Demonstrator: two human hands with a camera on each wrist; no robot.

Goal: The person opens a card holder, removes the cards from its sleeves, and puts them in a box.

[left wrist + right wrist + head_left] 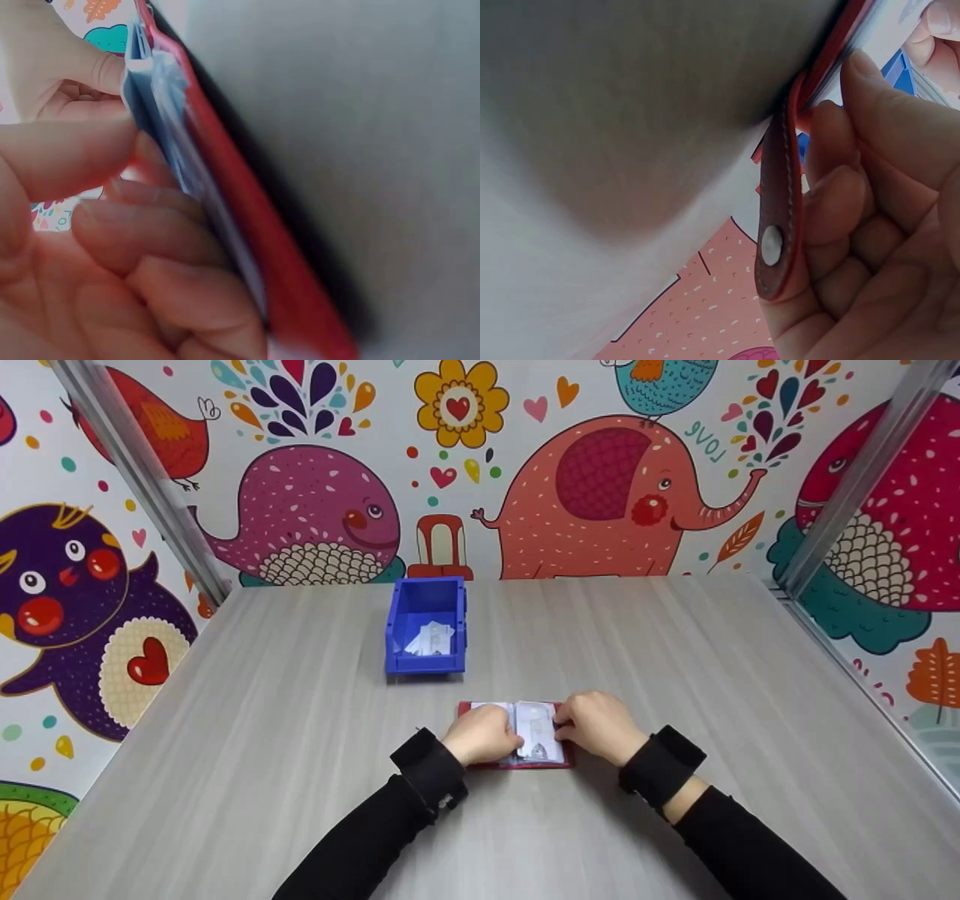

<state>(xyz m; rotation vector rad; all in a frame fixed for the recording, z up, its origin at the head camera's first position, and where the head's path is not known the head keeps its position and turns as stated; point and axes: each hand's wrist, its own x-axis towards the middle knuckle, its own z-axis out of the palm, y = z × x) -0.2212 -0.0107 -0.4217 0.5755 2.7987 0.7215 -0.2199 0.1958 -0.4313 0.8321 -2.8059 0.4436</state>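
A red leather card holder (568,757) lies spread on the table, with clear plastic sleeves (169,97) inside. A white printed card (538,731) lies over its right half. My left hand (484,733) reaches across the left half, its thumb and forefinger pinching the sleeve edge along the card's left side. At the card's right edge, my right hand (600,726) pinches with thumb and forefinger, the other fingers curled. In the right wrist view, the holder's strap (780,187) with a silver snap (772,246) hangs beside those fingers.
A blue plastic bin (426,664) stands behind the holder to the left, with several white cards (433,639) in it. Printed cartoon walls (600,510) border the table (300,720) at the back and sides.
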